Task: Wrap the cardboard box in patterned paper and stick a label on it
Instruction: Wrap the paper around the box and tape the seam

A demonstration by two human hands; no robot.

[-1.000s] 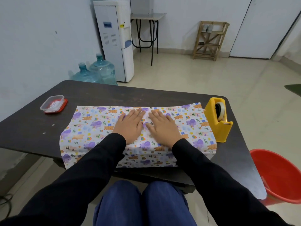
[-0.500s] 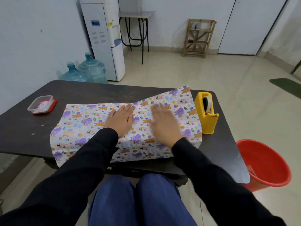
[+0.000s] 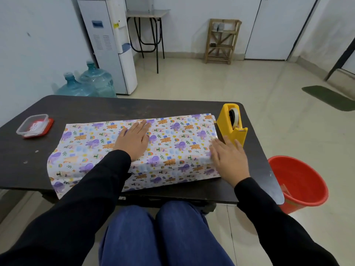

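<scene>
Patterned paper [image 3: 172, 143] with purple and orange animals lies across the dark table [image 3: 119, 110], draped over a raised box shape that is wholly hidden beneath it. My left hand [image 3: 133, 140] lies flat, fingers apart, on the paper's middle. My right hand [image 3: 229, 160] lies flat on the paper's right end, fingers spread, just in front of the yellow tape dispenser [image 3: 231, 124]. Neither hand holds anything. At the table's left side sits a small clear container with a red lid [image 3: 34, 126].
A red bucket [image 3: 299, 181] stands on the floor right of the table. Behind the table are water bottles [image 3: 90, 82], a white water dispenser [image 3: 109, 41], a small metal table and a wooden rack [image 3: 221, 41]. The paper's left end overhangs the table's near edge.
My right hand has slid from the paper's middle to its right end, and the raised right part of the sheet now lies flat. My left hand stayed near the middle.
</scene>
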